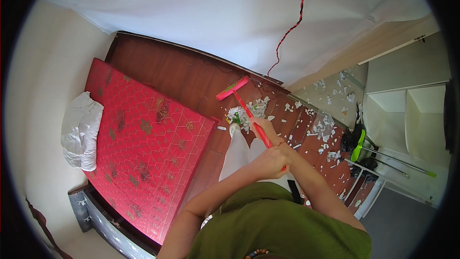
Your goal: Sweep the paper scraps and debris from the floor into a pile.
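Note:
A broom with a red handle [247, 111] slants away from my body across the wooden floor. Its pink head [233, 88], edged with yellow-green bristles, is at the far end, beyond a heap of white scraps [258, 108]. My left hand [272, 161] is closed round the handle close to its near end. Farther along the shaft, my right hand [263, 129] grips it too, with the right forearm running past the left hand. Green bits lie among the scraps beside my foot.
A red patterned mattress [148, 134] with a white pillow [81, 132] fills the left side. White scraps [328, 132] litter the floor rightward. A green-headed broom [358, 146] and black bags lie by white shelving [397, 120]. A twisted red-black cord [301, 12] hangs along the wall.

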Action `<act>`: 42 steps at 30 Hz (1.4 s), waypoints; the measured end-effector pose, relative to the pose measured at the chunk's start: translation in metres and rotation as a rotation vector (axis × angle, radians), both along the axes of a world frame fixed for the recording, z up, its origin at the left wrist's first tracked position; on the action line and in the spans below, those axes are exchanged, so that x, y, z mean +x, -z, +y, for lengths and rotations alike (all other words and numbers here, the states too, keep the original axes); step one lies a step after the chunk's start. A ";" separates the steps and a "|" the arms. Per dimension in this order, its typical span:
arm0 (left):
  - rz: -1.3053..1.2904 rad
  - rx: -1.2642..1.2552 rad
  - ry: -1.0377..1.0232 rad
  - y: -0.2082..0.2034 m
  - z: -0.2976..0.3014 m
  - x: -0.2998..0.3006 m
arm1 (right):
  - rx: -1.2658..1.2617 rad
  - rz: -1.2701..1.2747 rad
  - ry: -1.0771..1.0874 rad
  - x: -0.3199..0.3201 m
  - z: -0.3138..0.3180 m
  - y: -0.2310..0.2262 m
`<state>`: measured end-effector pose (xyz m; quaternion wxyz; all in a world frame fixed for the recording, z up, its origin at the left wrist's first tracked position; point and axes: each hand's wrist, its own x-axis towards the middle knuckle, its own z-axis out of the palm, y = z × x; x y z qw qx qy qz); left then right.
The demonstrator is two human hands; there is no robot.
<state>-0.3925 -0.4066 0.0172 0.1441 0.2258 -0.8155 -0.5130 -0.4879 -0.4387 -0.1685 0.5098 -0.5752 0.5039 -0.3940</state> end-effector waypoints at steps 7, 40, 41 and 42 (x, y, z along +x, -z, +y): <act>0.056 -0.112 -0.084 0.023 -0.008 0.007 | -0.118 0.115 -0.010 0.007 -0.018 0.027; 0.129 -0.052 -0.429 -0.002 0.010 0.076 | 0.075 0.043 -0.299 0.059 -0.010 -0.023; 0.202 -0.038 -0.395 -0.009 0.018 0.073 | -0.074 0.213 -0.343 0.049 -0.001 -0.048; 0.207 -0.040 -0.396 -0.021 0.026 0.066 | -0.077 0.217 -0.344 0.037 0.009 -0.060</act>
